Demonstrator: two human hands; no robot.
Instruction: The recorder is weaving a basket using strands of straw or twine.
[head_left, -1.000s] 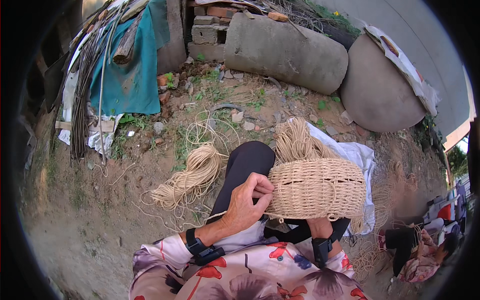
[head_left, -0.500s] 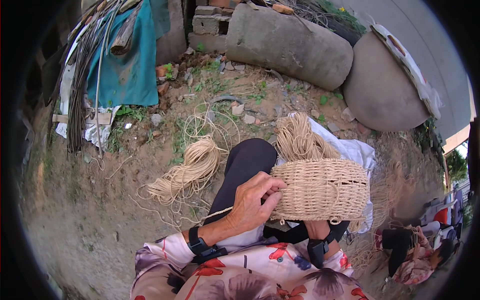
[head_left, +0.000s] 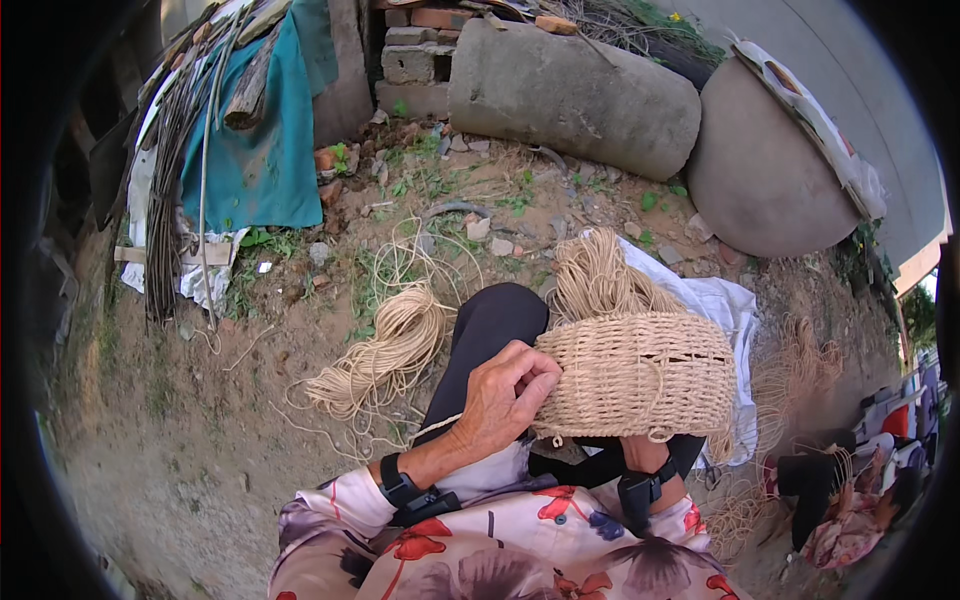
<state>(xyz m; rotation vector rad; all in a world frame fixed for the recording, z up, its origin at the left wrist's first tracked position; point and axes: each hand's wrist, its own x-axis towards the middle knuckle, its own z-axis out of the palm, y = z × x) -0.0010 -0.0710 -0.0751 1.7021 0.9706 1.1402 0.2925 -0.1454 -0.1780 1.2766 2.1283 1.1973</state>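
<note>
A half-round basket (head_left: pixel 640 375) of twisted straw-coloured cord lies over my lap, with a dark slit in its upper right weave and small loops along its near edge. My left hand (head_left: pixel 505 392) is closed in a pinch against the basket's left edge; what lies between thumb and fingers is hidden. A pale cord (head_left: pixel 440 426) comes from the ground at left and passes beneath that hand. My right hand reaches under or into the basket from the near side. Only its back near the wrist (head_left: pixel 645 455) shows, and the basket covers its fingers.
A loose cord skein (head_left: pixel 385 345) lies on the dirt at left. Another cord bundle (head_left: pixel 605 275) rests on a white sack (head_left: pixel 735 310) beyond the basket. Tangled cord (head_left: pixel 775 400) spreads at right, near another seated person (head_left: pixel 850 510). A concrete cylinder (head_left: pixel 575 95) lies at the back.
The basket has shifted slightly left and a little up. My left thumb and fingers have drawn closer together and slightly left at its edge. The right hand remains hidden.
</note>
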